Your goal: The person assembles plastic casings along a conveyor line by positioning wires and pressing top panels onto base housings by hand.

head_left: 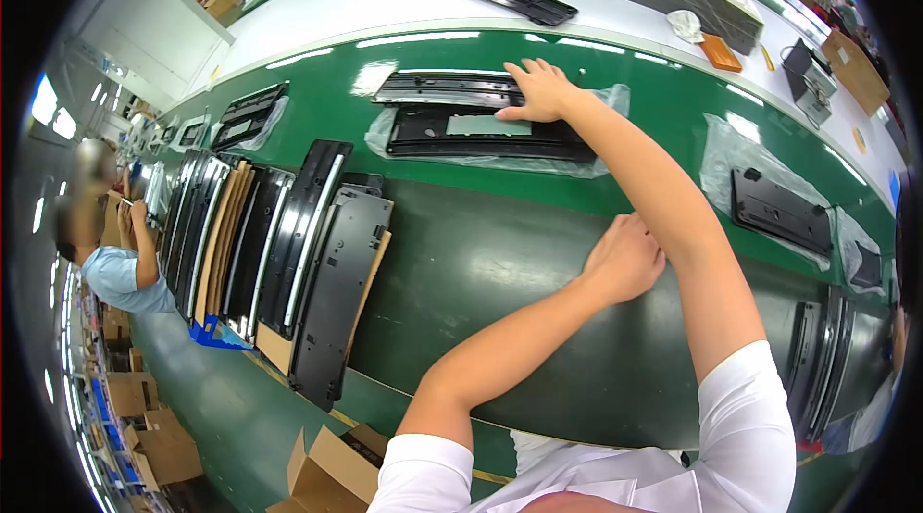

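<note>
My right hand reaches across to the far side, fingers spread, over the right end of a long black plastic strip. Its thumb lies by a pale rectangular patch on a wider black panel just in front of the strip. Clear plastic film lies beneath this panel. Closer to me, my left hand is curled closed above the dark bench top. My right forearm passes beside it, and whatever its fingers hold, if anything, is hidden.
Upright black panels with cardboard sheets between them crowd the left end. More panels rest on film along the green line, including one at right. An open carton stands below. A co-worker is at far left.
</note>
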